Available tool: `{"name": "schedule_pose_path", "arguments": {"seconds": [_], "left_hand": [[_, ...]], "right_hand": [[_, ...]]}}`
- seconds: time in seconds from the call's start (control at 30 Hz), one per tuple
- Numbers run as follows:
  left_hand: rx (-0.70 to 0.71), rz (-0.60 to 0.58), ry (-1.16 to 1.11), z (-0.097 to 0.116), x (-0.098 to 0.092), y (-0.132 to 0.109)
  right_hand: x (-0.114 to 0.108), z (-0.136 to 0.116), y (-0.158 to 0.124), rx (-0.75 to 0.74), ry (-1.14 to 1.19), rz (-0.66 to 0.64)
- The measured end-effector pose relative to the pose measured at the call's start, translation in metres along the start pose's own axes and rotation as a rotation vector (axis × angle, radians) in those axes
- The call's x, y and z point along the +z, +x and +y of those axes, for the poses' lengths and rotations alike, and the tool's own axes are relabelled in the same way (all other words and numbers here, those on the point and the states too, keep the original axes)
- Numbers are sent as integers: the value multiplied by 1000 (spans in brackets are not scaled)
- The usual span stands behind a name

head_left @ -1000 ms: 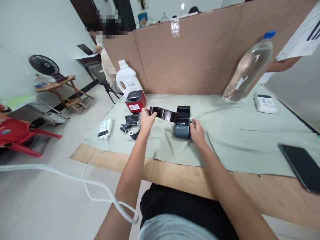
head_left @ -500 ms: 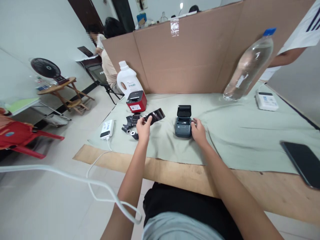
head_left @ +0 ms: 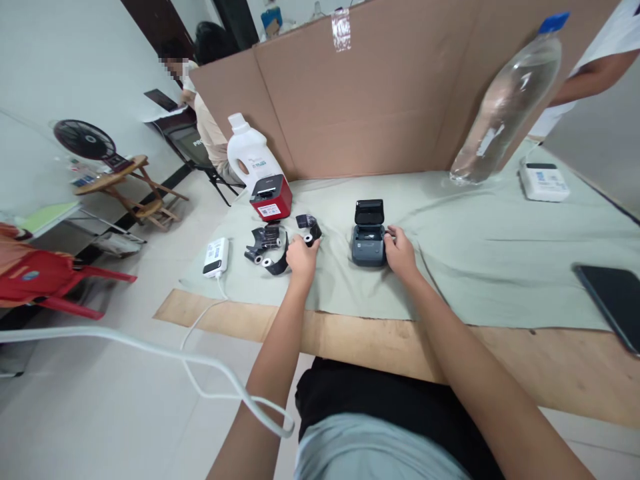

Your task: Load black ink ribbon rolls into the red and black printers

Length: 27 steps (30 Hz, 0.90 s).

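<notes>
A small dark label printer (head_left: 369,252) stands on the cloth with its lid (head_left: 369,212) raised. My right hand (head_left: 401,256) is closed against the printer's right side, thumb toward the front. Farther left, my left hand (head_left: 302,259) pinches a small roll of black tape (head_left: 315,231) with a white core; its loose black end curls up behind the fingers. Several more black rolls (head_left: 266,236) with pale cores lie just left of that hand, some with strips unwound. My left fingers partly hide the held roll.
Behind the rolls stand a red and black box-shaped device (head_left: 273,200) and a white jug (head_left: 254,152). A white power bank (head_left: 216,257) with a cable lies left. To the right are a water bottle (head_left: 510,107), a white device (head_left: 544,183) and a phone (head_left: 613,300). Cardboard (head_left: 370,100) walls the back.
My left hand has moved right and slightly down with the black tape, whose strip was stretched out flat and now curls by the roll. My right hand stays at the printer. The view has shifted slightly.
</notes>
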<state>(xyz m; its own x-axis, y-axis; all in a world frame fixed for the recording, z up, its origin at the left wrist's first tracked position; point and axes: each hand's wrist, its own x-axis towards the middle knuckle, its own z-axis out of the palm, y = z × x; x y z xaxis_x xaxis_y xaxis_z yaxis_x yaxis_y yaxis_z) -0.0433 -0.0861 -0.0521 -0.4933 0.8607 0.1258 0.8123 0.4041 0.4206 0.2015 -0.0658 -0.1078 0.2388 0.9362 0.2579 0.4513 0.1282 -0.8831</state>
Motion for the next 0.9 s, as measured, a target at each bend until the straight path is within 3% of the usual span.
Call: {"name": "schedule_pose_path", "arguments": {"seconds": [0.1, 0.2, 0.27, 0.3, 0.43, 0.5, 0.6, 0.73, 0.8, 0.9], "left_hand": [[39, 21, -58, -4, -11, -11], [98, 229, -152, -28, -35, -25], [51, 359, -183, -56, -50, -30], [11, 354, -203, -72, -54, -31], [-30, 48, -354, -124, -55, -25], [12, 38, -400, -133, -52, -21], [78, 94, -448, -127, -56, -18], [255, 34, -481, -92, -80, -23], [312, -56, -545, -70, -94, -27], [362, -282, -654, -34, -110, -33]], "right_hand": [[1, 1, 0, -7, 16, 11], [1, 1, 0, -4, 26, 6], [1, 1, 1, -3, 24, -2], [1, 1, 1, -4, 24, -3], [2, 2, 1, -4, 30, 8], [1, 1, 0, -3, 32, 9], [0, -1, -1, 2, 26, 2], [-1, -4, -2, -6, 20, 1], [-1, -4, -3, -6, 21, 1], [0, -3, -3, -6, 38, 4]]}}
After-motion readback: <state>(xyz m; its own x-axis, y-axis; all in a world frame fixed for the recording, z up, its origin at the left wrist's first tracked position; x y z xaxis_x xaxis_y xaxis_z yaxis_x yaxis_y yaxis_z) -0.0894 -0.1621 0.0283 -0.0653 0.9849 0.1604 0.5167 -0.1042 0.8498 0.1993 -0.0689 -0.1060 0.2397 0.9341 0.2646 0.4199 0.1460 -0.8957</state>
